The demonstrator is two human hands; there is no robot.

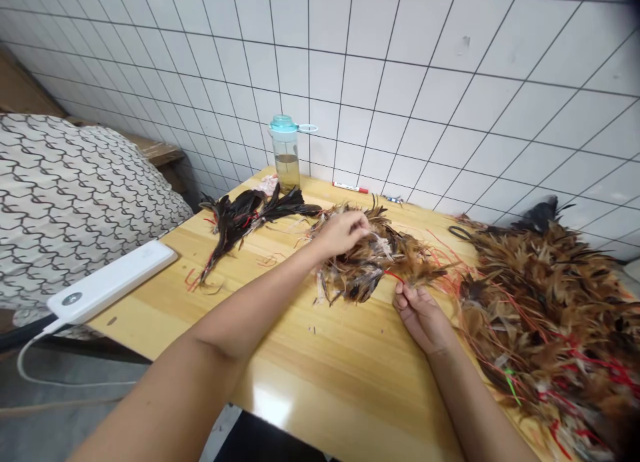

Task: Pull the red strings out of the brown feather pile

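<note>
Over a loose pile of brown and grey feathers [350, 279] at the middle of the wooden table [320, 362], my left hand [345, 233] is pinched at the fingertips, with pale feather quills [383, 246] beside them; what it grips is too small to make out. My right hand [419, 310], at the pile's near right edge, has its fingers closed on the end of a red string [395, 275]. That string runs up to the pile next to a brown feather tuft [417, 270].
Black feather bunches [240, 219] lie at the left. A water bottle [287, 157] and a red-and-white marker [350, 187] stand and lie near the tiled wall. A large brown feather heap [550, 295] covers the right side. A white power bank [113, 282] sits on the left edge.
</note>
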